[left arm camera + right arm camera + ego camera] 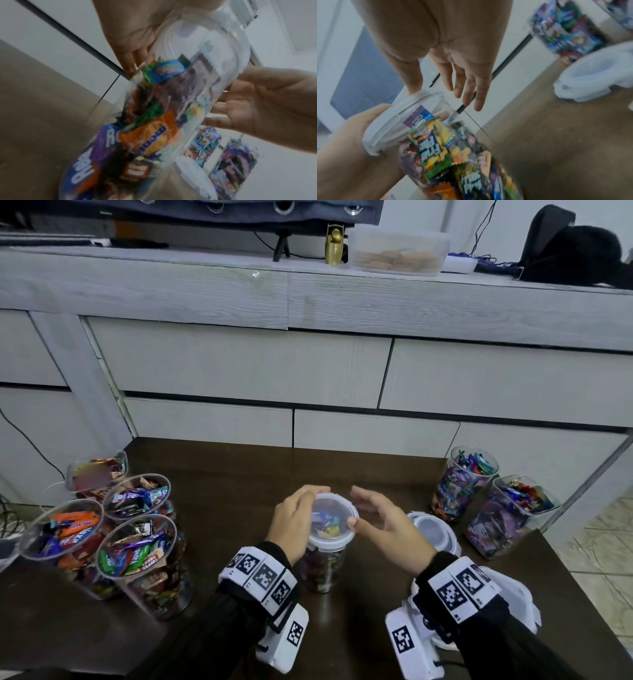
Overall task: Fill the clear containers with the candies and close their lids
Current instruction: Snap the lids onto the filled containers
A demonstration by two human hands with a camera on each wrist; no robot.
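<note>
Two hands are working the lid (333, 512) on a candy-filled jar (322, 563) at the middle of the table (236, 474).

The left hand (294, 520) is curling over the lid's left edge, fingers bent across the rim and gripping it; the left wrist view is showing that palm against the jar's top. The right hand (380, 520) is sitting just right of the lid with its fingers nearly straight and spread, and only the thumb is touching the rim. The jar is standing upright, packed with wrapped candies (429, 147). Four open jars (137, 546) of candies are grouped at the table's left side, two more (493, 501) at the far right. Spare lids (433, 532) are lying stacked just right of the right hand.
</note>
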